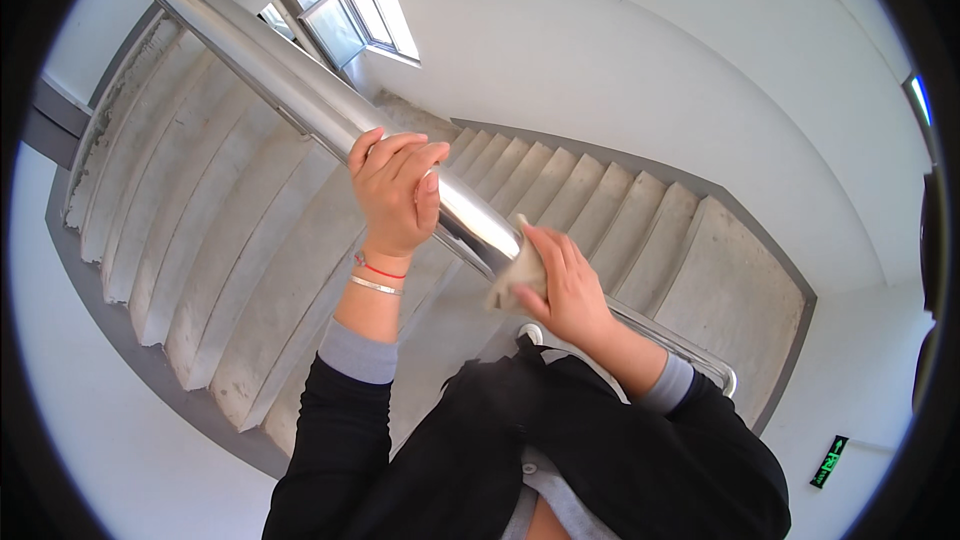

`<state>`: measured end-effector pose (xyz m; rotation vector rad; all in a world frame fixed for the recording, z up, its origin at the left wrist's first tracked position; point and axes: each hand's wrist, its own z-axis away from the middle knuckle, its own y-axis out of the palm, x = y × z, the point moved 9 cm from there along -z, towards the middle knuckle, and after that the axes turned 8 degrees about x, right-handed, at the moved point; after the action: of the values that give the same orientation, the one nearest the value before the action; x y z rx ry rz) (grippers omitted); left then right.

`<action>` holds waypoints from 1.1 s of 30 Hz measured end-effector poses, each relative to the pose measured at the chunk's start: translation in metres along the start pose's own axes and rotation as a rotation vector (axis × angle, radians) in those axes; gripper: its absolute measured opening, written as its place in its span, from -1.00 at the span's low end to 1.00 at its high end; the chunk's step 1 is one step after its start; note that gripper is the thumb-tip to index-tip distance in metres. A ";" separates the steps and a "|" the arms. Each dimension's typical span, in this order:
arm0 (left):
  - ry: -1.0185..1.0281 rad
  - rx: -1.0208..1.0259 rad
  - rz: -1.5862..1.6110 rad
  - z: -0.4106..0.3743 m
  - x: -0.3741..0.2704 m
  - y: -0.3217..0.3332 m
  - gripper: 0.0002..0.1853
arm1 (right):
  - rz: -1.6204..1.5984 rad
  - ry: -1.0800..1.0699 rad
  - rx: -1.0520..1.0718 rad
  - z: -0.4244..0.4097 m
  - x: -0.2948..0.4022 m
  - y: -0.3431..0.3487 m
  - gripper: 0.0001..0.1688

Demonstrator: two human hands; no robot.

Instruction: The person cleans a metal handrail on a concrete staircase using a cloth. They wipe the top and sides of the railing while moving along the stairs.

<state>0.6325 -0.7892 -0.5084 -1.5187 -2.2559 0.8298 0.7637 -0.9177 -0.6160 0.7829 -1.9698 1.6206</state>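
Observation:
A thick polished metal handrail slants from the upper left down toward the middle of the head view. My left hand is wrapped over it, fingers across the top and thumb along the near side. Lower on the same rail, my right hand presses a beige cloth against the metal. The cloth is folded around the rail and hides part of it. A bare shiny stretch of rail lies between the two hands.
Concrete stairs run on the left side, with another flight beyond the rail. A thinner metal rail ends in a bend at the lower right. An open window and a lit green exit sign are on the walls.

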 end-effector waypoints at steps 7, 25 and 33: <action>-0.001 0.050 -0.024 0.004 -0.001 -0.004 -0.70 | 0.261 -0.154 -0.038 -0.006 0.030 0.005 -0.04; -0.617 -0.097 0.733 0.082 -0.051 0.030 -0.23 | 0.175 -0.223 -0.239 -0.035 0.051 -0.004 -0.43; -0.547 0.009 0.563 0.097 -0.037 0.014 -0.35 | 0.292 -0.027 -0.416 0.002 0.035 -0.002 -0.34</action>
<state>0.6057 -0.8477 -0.5911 -2.1761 -2.1511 1.5715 0.7396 -0.9249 -0.5917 0.3708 -2.4165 1.2754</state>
